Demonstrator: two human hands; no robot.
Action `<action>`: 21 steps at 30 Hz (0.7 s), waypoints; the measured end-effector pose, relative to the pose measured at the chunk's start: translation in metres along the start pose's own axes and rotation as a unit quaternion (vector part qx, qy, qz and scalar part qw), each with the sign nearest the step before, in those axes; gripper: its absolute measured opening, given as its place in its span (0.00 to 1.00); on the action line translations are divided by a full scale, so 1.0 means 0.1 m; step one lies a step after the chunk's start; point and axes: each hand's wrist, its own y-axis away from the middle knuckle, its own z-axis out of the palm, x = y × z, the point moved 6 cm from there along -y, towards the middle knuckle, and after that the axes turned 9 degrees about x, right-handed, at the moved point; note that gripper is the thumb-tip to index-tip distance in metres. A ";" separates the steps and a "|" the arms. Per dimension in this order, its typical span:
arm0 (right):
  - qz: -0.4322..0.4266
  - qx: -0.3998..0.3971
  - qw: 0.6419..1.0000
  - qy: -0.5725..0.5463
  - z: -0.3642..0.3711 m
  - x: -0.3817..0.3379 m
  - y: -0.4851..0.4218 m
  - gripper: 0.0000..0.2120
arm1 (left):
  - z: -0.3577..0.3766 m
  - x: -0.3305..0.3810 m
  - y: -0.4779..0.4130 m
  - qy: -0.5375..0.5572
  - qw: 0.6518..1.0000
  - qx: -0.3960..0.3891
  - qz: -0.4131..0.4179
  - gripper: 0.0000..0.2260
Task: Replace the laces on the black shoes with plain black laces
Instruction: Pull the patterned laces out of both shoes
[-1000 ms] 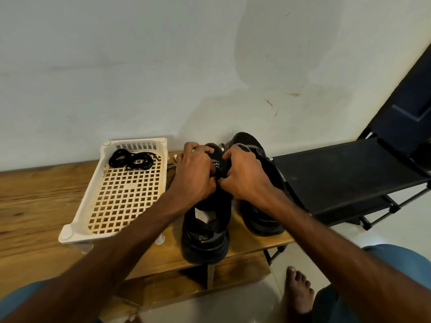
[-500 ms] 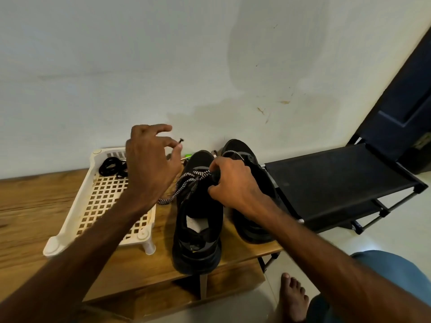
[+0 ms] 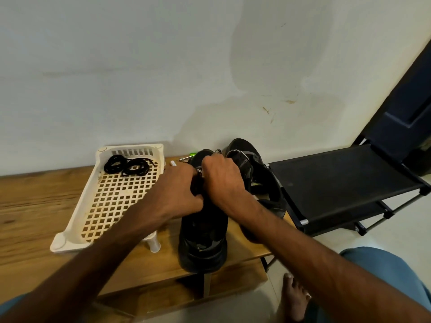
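Pinching the speckled lace (image 3: pixel 199 170) with left grip (image 3: pixel 177 192) and right grip (image 3: pixel 224 180), both curled, close together, right over the near shoe (image 3: pixel 203 243). Standing at the front edge of the table (image 3: pixel 35 206) near its right corner, with the second shoe (image 3: pixel 263 183) just beside. Lying coiled in the tray (image 3: pixel 70 238) toward the table's back edge, plain black laces (image 3: pixel 127 165), apart from both grips.
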 end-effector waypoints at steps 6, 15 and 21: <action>0.132 -0.015 0.979 -0.153 0.08 0.34 -0.03 0.06 | -0.09 -0.04 -0.07 0.024 0.991 0.128 -0.032 0.08; 0.165 0.012 0.942 -0.291 -0.02 0.48 -0.01 0.17 | -0.09 -0.16 -0.14 0.022 0.991 0.124 -0.052 0.08; -0.064 -0.021 0.998 0.015 0.02 -0.04 -0.01 0.09 | -0.09 -0.16 -0.14 0.016 0.994 0.108 -0.017 0.10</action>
